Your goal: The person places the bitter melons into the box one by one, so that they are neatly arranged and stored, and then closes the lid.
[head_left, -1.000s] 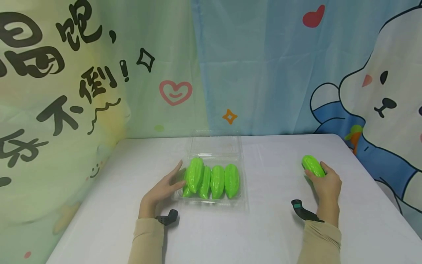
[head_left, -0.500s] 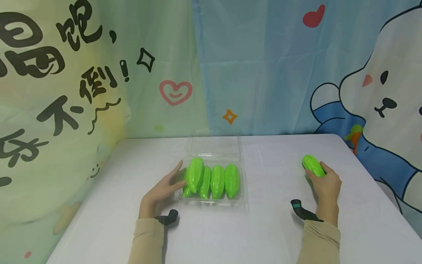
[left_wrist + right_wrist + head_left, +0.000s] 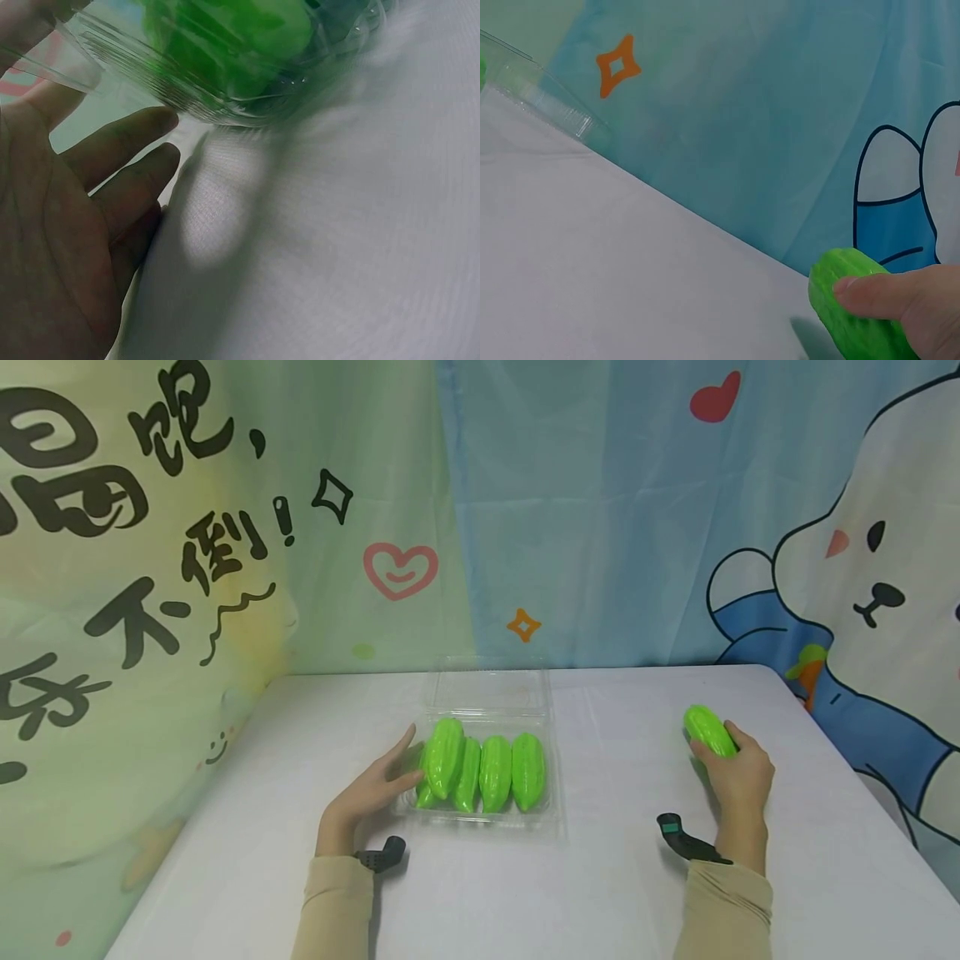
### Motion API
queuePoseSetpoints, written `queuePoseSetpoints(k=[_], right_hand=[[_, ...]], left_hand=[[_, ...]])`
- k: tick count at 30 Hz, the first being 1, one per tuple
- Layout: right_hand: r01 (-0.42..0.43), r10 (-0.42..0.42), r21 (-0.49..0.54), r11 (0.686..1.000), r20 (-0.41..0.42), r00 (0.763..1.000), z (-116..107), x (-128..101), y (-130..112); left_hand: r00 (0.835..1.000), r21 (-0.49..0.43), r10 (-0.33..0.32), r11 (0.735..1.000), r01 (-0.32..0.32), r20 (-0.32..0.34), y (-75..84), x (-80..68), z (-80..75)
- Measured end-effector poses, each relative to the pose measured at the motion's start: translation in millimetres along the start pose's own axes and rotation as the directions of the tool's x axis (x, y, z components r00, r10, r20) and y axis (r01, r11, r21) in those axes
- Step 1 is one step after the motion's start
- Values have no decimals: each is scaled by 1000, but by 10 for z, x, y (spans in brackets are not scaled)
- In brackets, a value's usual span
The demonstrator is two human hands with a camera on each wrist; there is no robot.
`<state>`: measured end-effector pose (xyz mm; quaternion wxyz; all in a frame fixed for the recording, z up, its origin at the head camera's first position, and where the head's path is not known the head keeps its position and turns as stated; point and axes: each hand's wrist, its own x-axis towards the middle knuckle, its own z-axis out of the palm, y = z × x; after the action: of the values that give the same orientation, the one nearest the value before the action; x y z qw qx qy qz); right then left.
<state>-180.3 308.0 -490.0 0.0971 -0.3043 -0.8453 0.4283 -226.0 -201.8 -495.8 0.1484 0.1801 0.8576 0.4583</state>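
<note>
My right hand (image 3: 738,772) grips a bright green, ribbed toy vegetable (image 3: 706,727), shaped like a bitter melon, on the right side. In the right wrist view the thumb lies along the toy vegetable (image 3: 847,300), whose lower part leaves the frame. At the left side of a clear plastic box (image 3: 551,777), my left hand (image 3: 367,789) rests with spread fingers, thumb at the rim. Inside the box, several like green vegetables (image 3: 495,772) lie side by side, one of them on top at the left. The left wrist view shows fingertips (image 3: 161,120) right beside the box wall (image 3: 135,67).
The box's hinged lid (image 3: 491,692) stands raised at the back, near the far table edge. White cloth covers the table (image 3: 607,877). A printed curtain (image 3: 570,527) hangs close behind it. Each wrist wears a dark camera mount (image 3: 686,839).
My right hand has shifted slightly forward and left, carrying the green toy vegetable. The left hand and the box stay where they were.
</note>
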Motion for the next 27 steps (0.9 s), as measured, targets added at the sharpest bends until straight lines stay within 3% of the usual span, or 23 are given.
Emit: queuePoseSetpoints(k=[27], right_hand=[[62,-61,37,997,-18,998,15,-53,-130]], left_hand=[[1000,2,26,1000,-26,5,23,-10,-2]])
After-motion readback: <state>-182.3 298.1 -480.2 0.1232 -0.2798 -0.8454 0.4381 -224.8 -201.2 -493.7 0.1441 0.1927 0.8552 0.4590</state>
